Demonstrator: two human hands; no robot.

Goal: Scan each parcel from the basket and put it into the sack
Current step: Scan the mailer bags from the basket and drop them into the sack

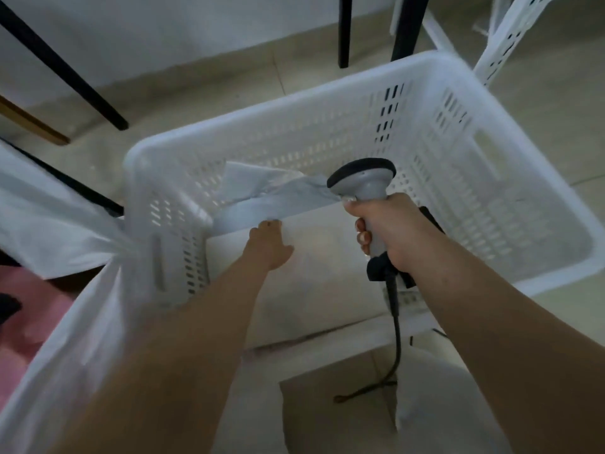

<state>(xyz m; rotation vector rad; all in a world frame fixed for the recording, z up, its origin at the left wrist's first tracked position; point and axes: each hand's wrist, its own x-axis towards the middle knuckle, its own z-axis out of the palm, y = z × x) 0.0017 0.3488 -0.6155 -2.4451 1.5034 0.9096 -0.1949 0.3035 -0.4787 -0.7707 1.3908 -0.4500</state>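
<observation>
As seen: R grip (381,227) round scanner (363,188).

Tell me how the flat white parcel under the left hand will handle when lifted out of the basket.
The white parcel looks like a flat soft mailer, so it will probably sag. Its smooth film may be slippery. The left hand grips only its far edge, so it could droop.
</observation>
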